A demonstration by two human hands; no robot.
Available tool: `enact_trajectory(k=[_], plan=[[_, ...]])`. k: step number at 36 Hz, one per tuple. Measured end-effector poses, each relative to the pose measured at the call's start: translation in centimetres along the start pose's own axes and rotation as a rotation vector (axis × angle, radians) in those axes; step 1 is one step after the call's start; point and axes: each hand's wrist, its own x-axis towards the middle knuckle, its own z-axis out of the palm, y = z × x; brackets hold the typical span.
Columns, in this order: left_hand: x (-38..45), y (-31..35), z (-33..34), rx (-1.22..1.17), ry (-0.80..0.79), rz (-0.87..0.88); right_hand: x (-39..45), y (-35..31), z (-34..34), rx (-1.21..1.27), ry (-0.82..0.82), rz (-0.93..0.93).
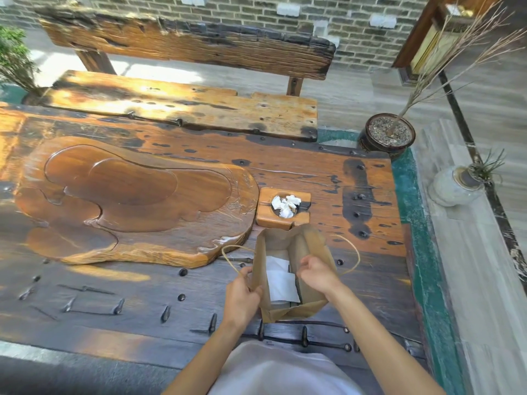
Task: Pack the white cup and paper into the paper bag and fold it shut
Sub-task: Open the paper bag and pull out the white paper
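Note:
A brown paper bag (309, 246) with twine handles stands upright and open on the wooden table (114, 309), near its front edge. Inside it lies white folded paper (281, 276); a pale rim below the paper may be the white cup, mostly hidden. My left hand (242, 295) grips the bag's left top edge. My right hand (316, 273) pinches the right top edge. Both hands hold the mouth apart.
A small wooden block tray (263, 218) holding crumpled white tissue sits just behind the bag. A large carved wooden tea tray (128, 201) lies to the left. A bench (182, 109) stands beyond the table. Potted plants (389, 135) stand on the floor at right.

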Motion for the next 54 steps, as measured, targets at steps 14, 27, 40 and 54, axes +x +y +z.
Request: enact_trajectory(k=[14,27,40,54], plan=[[-1.5,2.5,-1.0,0.276,0.096,0.095,4.6,0.4,1.2,-0.524,-0.246,-0.021],[-1.2,3.3,-0.8,0.237,0.092,0.080,7.9,1.3,4.4,-0.953,-0.250,-0.253],[-0.8,2.8,-0.9,0.245,0.081,0.047,9.5,4.0,4.2,-1.039,-0.329,-0.382],[-0.8,2.6,-0.6,0.279,0.075,0.064,10.3,4.9,4.7,-1.059,-0.279,-0.424]])
